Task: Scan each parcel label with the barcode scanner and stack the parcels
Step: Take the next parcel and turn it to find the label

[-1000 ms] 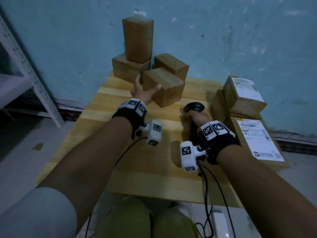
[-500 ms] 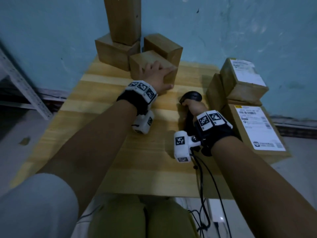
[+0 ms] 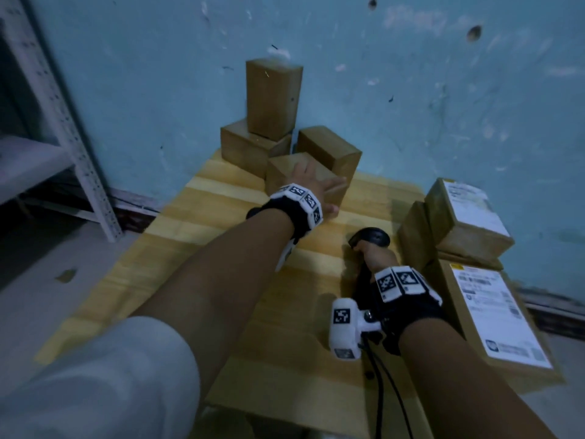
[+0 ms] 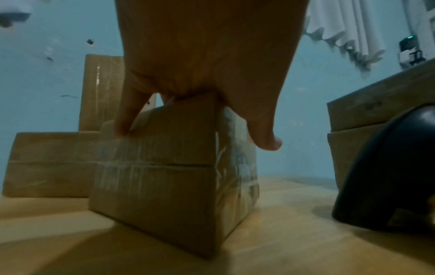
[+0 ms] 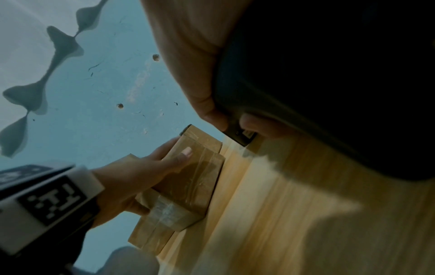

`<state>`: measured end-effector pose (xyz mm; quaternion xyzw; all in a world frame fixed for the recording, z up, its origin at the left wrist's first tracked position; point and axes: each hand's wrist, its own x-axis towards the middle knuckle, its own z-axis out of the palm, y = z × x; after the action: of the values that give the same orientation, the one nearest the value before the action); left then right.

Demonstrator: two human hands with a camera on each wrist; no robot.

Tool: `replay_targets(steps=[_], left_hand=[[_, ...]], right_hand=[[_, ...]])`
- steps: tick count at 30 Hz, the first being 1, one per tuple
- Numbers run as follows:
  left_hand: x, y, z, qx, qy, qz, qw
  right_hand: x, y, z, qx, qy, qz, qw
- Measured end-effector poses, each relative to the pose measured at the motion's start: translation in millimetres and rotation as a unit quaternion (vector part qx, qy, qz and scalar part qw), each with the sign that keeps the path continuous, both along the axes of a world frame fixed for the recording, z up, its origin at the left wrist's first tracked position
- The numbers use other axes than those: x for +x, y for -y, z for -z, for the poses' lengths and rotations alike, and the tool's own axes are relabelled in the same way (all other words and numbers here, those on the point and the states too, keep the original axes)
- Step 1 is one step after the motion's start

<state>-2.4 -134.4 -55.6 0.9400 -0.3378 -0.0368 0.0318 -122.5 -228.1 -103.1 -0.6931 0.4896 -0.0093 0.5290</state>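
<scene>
I had the wooden table (image 3: 177,248) as my whole working ground, pushed up against the blue wall (image 3: 411,106), and I took its layout as two camps. On my right sat the labelled stack (image 3: 493,315): a flat parcel with its white label up and smaller parcels (image 3: 465,217) on top, labels showing too, which I judged to be the finished pile. At the far edge stood the plain brown parcels (image 3: 250,147), one of them upright on another (image 3: 273,96), with no labels visible from my side, so I read them as waiting their turn. The nearest parcel (image 4: 169,167) of that group rested on the table just in front of the others, and my left hand (image 3: 308,182) lay over its top, fingers (image 4: 127,115) down one side and thumb down the other, clasping it, presumably so I could turn it and find the label. My right hand (image 3: 376,253) was wrapped firmly around the handle of the barcode scanner (image 3: 368,237), which stood upright with its base on the table between the two groups, close to the stack and well short of the gripped parcel. I judged that kept it ready to aim once a label faced up.
</scene>
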Motion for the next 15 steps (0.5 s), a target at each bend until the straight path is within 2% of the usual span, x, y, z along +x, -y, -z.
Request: replay_targets(steps=[3, 8, 15], left_hand=[[-0.3, 12.5, 0.2, -0.043, -0.029, -0.021, 0.998], [-1.5, 36.6, 4.4, 0.015, 0.0, -0.044, 0.999], [2.1, 36.4, 0.9, -0.042, -0.031, -0.093, 0.994]], right_hand=[[-0.6, 1.9, -0.3, 0.006, -0.003, 0.004, 1.0], [-1.4, -0.2, -4.6, 0.005, -0.019, 0.0, 1.0], [-0.9, 0.0, -1.6, -0.01, -0.021, -0.008, 1.0]])
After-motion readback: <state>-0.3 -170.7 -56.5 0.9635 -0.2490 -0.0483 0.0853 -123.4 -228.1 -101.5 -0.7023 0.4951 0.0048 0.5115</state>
